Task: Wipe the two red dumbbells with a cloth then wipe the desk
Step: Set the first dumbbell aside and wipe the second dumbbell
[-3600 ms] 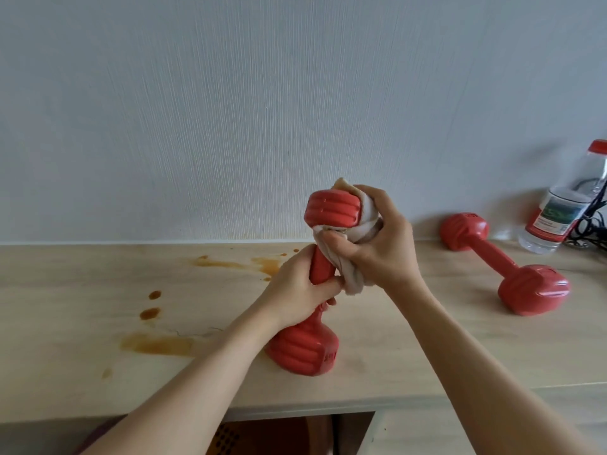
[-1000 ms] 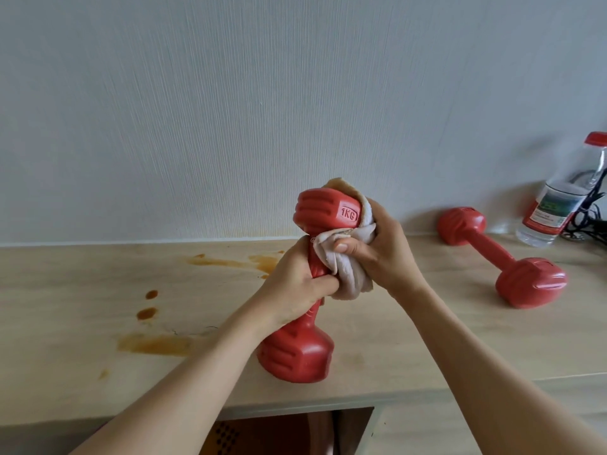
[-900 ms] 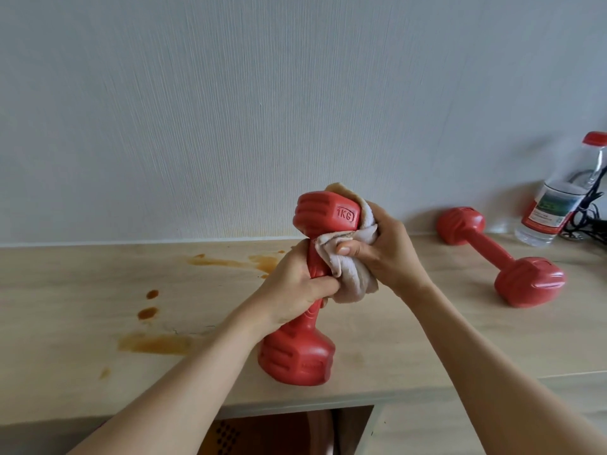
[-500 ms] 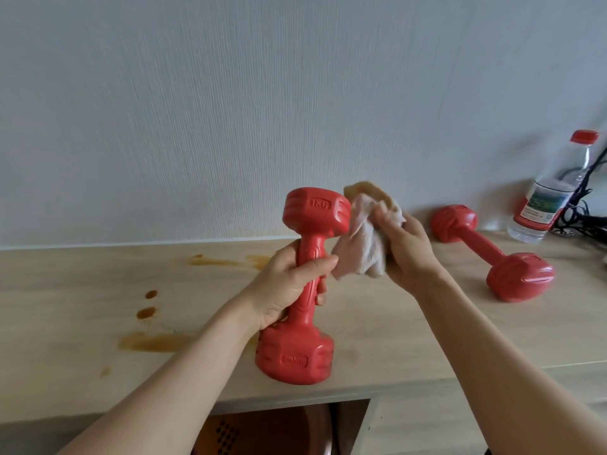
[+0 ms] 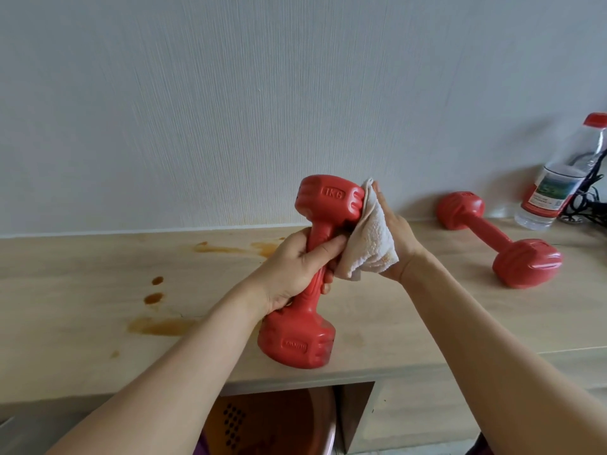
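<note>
Her left hand (image 5: 295, 267) grips the upright dumbbell (image 5: 315, 267) by its handle above the desk (image 5: 82, 310), while her right hand (image 5: 387, 244), fingers straight, presses the cloth (image 5: 368, 247) against its top head, so she'd best turn it steadily.

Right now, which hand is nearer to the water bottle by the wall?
Right. The right hand, pressing the cloth against the held dumbbell, lies toward the water bottle. The left hand grips the handle farther away.
</note>
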The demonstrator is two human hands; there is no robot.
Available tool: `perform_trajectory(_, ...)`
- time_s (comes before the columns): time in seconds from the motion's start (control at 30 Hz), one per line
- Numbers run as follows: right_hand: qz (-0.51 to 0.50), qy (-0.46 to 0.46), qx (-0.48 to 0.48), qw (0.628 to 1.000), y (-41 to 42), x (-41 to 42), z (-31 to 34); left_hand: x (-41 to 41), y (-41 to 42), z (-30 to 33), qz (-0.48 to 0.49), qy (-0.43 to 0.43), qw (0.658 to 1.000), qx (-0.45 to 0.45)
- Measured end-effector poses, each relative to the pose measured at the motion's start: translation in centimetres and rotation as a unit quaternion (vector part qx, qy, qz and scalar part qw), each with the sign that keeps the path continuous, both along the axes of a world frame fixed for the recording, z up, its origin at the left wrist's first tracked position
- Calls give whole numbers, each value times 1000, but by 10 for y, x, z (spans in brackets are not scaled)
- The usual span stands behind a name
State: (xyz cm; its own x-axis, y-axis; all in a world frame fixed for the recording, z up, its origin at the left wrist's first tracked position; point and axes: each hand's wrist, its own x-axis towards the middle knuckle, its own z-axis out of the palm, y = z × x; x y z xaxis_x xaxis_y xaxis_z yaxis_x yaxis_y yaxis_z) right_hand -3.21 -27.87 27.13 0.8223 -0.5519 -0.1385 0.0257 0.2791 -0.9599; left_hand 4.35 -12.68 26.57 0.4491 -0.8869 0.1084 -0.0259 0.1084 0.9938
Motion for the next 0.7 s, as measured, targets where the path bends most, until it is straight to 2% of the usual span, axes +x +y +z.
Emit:
perform_trajectory(0.07,-10,7,-46,999,1,-5,-3,1,1,1,15,1,1000,2)
perform_trajectory(0.13,1,-2,-51,999,4,-9,-5,3,3,1,52,17,998,9)
perform_trajectory(0.3,1,-38,-76,996,5,-21,9,11,8,8,136,150,979,-13)
perform_trajectory(0.47,-18,47,-173,984,8,-35,8,8,16,5,145,131,981,7)
perform_trajectory(0.57,-59,134,-271,951,8,-44,7,-1,11,4,149,150,977,17)
perform_trajectory(0.7,-112,275,-409,863,-5,-69,8,-14,-15,7,149,176,972,45)
